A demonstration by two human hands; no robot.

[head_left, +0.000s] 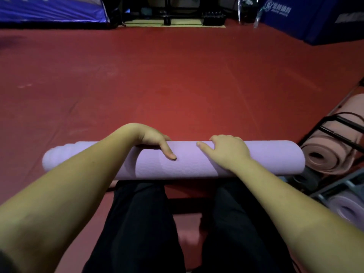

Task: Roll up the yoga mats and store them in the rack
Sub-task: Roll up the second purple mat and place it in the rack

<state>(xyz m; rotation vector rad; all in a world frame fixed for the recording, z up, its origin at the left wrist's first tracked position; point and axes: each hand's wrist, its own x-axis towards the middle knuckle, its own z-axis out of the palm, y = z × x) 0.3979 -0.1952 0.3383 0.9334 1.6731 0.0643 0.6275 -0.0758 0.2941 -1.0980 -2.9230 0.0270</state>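
Hands (153, 137) (228, 149) gripping (fully rolled) mat (189, 166)

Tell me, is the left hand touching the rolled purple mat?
Touching. The head view shows the left hand curled over the purple yoga mat, thumb lying flat on its surface.

Red floor (177, 79), faintly creased and seamed, spread wide beyond the mat (189, 164). Lilac, fully rolled, laid crosswise on the floor. Just right of the mat, touching or nearly so, a black wire rack (334, 133) standing on the floor, loaded with rolls: pink (325, 154), grey (304, 179), lilac (346, 209). Far beyond the mat, blue pads (307, 18) at the floor's edge.
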